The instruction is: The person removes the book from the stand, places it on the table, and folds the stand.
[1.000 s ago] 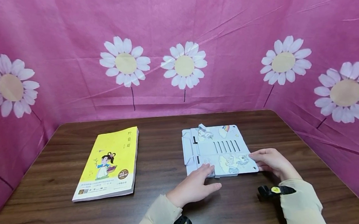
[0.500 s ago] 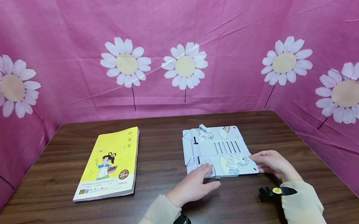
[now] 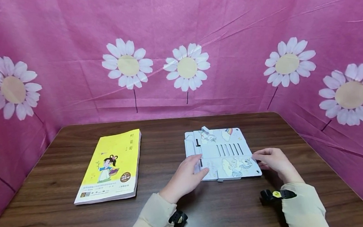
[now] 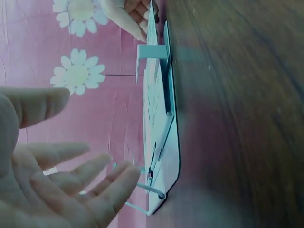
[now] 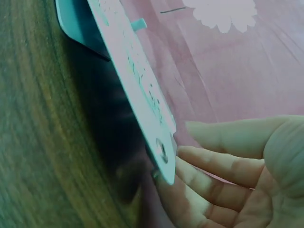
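Observation:
A pale blue-white book stand (image 3: pixel 226 149) with unicorn prints and a row of slots lies right of centre. Its printed panel (image 4: pixel 154 95) slants up from the base (image 4: pixel 172 156), with the raised end toward my right hand. My right hand (image 3: pixel 274 163) pinches the near right corner of that panel; in the right wrist view some fingers (image 5: pixel 185 190) reach beneath its edge. Over the stand's left end is my left hand (image 3: pixel 185 176), its fingers loosely spread near the wire bracket (image 4: pixel 151 189) and holding nothing. That hand partly hides the stand's near left corner.
To the left, a thick yellow book (image 3: pixel 108 166) with a cartoon figure on its cover lies flat on the dark wooden table (image 3: pixel 164 143). A small clip (image 3: pixel 220 179) juts from the stand's near edge. Pink cloth (image 3: pixel 225 16) with daisies hangs behind.
My left hand has slid left, off the printed panel's near left corner to the stand's left end. My right hand keeps its grip at the right corner, and the stand stays in place.

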A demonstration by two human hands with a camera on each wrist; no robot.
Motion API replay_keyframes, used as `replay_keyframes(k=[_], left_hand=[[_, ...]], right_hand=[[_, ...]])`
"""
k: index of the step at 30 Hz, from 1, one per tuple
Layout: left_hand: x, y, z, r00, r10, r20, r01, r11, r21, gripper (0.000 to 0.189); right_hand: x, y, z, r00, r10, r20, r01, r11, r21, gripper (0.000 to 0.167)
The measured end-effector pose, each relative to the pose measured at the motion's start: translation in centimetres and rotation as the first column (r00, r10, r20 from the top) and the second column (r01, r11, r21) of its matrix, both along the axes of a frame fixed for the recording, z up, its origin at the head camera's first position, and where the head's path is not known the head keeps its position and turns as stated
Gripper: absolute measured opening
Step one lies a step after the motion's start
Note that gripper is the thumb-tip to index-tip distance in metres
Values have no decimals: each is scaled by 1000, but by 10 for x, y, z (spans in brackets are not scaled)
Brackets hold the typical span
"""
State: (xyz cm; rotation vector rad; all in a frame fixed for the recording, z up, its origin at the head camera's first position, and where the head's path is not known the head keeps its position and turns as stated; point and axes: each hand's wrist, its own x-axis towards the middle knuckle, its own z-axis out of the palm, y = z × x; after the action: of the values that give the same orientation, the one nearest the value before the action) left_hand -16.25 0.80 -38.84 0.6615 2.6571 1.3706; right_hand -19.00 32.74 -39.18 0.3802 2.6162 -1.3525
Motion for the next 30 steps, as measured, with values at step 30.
replay_keyframes(k=[30], left_hand=[[12, 5, 0, 982, 31, 189, -2, 989, -151, 79]], right_hand=[[-1, -16, 7, 998, -48, -33, 51, 995, 84, 47]])
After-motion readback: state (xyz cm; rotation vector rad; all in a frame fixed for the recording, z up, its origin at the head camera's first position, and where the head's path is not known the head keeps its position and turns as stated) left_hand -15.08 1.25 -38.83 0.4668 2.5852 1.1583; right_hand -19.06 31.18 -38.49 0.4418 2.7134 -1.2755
